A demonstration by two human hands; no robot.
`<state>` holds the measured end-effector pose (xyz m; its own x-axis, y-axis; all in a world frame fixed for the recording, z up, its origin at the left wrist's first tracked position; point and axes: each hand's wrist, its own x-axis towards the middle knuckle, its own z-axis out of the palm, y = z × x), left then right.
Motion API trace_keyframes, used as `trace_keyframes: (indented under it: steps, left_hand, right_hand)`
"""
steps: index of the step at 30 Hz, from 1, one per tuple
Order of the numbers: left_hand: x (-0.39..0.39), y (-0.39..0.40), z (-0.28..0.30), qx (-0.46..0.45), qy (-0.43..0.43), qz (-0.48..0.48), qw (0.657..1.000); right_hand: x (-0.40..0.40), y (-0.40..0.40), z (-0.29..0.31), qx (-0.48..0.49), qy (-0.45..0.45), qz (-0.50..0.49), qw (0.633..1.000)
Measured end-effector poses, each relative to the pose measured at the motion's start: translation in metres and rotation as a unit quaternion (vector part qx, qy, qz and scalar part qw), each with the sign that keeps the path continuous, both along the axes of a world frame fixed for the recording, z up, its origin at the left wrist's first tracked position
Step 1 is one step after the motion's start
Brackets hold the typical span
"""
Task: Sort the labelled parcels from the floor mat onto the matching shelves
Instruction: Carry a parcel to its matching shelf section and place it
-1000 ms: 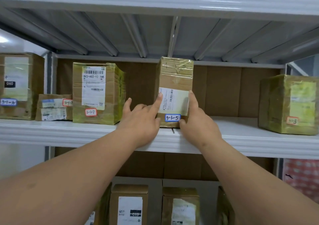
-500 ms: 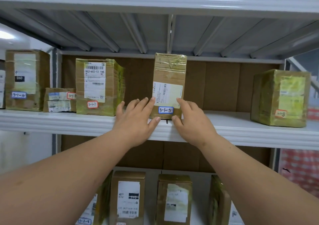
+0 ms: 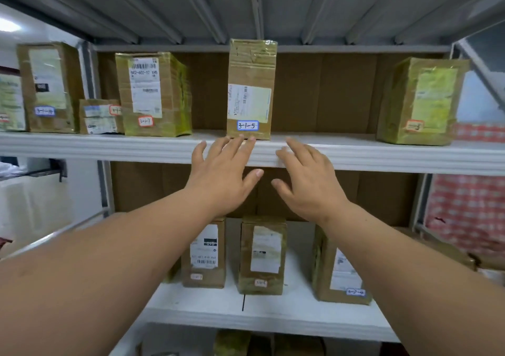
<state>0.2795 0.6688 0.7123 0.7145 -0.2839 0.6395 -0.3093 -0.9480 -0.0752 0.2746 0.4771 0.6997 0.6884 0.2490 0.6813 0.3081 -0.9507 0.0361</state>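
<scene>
A tall brown parcel with a blue tag reading 3-1-5 stands upright near the middle of the upper white shelf. My left hand is spread open just below it, fingertips at the shelf's front lip under the parcel's base. Beside it, my right hand is open too, in front of the shelf edge and a little right of the parcel. Neither hand holds anything.
On the same shelf stand a 3-1-7 parcel, a small flat parcel and a taller one at the left, and a yellow-taped parcel at the right. Three parcels stand on the lower shelf. A red checked cloth hangs at the right.
Both hands have let go of the 3-1-5 parcel and drawn back and down to the shelf's edge. The parcel stays standing on the shelf. My view has pulled back and tilted down.
</scene>
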Motion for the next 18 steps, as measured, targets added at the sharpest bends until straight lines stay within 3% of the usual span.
trace_keyframes:
  steps: [8,18]
  left_hand:
    - [-0.058,-0.021,-0.054,0.026,0.084,-0.045,0.995]
    - [-0.165,-0.054,-0.186,0.113,0.202,-0.149,0.961]
  right_hand:
    - [-0.09,-0.021,-0.055,-0.013,0.107,-0.096,0.99]
    - [-0.238,-0.05,-0.181,0.007,0.264,-0.2,0.944]
